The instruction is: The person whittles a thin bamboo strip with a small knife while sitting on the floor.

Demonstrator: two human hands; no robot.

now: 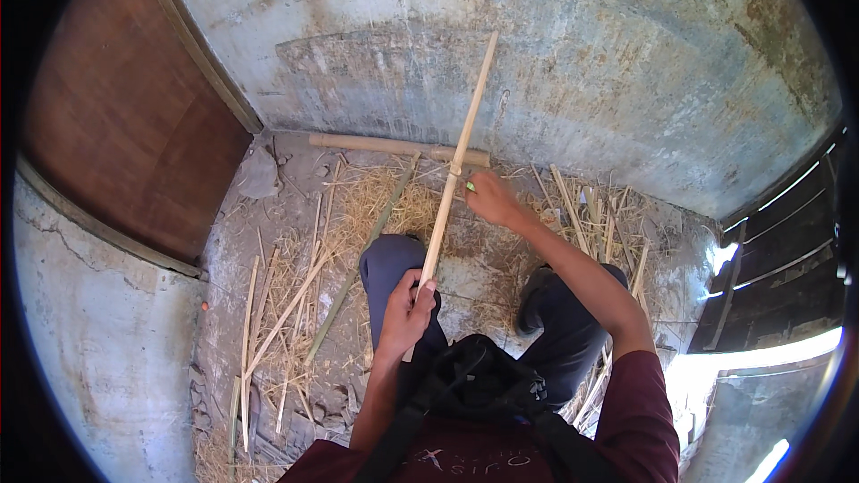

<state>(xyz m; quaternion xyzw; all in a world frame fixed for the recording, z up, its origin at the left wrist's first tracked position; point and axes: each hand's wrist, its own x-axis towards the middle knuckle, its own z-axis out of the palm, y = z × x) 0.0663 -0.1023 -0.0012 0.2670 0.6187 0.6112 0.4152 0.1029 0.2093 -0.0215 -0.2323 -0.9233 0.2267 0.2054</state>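
Observation:
A long pale bamboo strip (445, 201) slants up and away from my lap, with a raised node ring partway along it. Its tapered far end stands out in front of the wall. My left hand (408, 315) is closed around the strip's lower part, beside my left knee. Just right of the node, my right hand (495, 199) is closed in a grip, close against the strip. A small bright green bit (471, 186) shows at its fingers; the rest of what it holds is hidden.
Straw-like shavings (367, 201) litter the floor. Several thin bamboo strips (259, 322) lie at the left, and more strips (573, 210) at the right. A thicker bamboo pole (385, 145) rests along the stained wall (385, 54). A brown door panel (134, 98) stands at the left, dark slats (778, 259) at the right.

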